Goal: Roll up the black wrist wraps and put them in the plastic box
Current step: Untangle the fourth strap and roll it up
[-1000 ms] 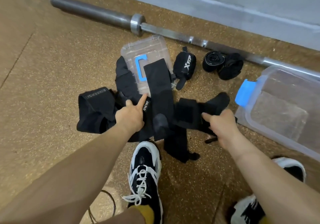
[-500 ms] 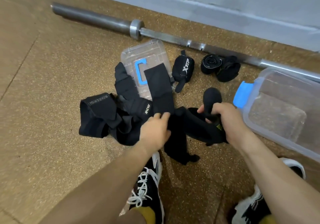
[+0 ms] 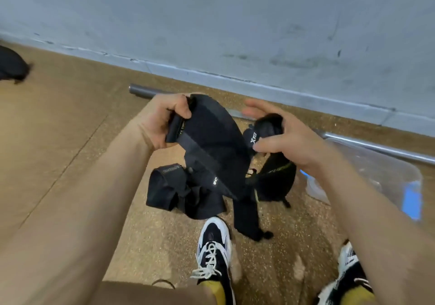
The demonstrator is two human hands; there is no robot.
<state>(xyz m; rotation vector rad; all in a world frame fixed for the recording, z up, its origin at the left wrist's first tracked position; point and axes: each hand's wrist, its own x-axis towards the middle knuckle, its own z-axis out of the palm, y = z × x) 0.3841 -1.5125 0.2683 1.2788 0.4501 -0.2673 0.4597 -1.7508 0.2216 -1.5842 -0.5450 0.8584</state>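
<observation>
Our left hand (image 3: 164,121) grips one end of a black wrist wrap (image 3: 211,144), raised above the floor (image 3: 70,140); our right hand (image 3: 292,142) curls round a rolled wrap (image 3: 268,125). Other wraps (image 3: 169,187) lie below, near the plastic box (image 3: 381,173) at right

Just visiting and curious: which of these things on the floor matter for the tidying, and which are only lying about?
Job: flat wrap in left hand, rolled wrap in right hand, wrap pile, plastic box.
Lying about: barbell, dark bundle far left.
</observation>
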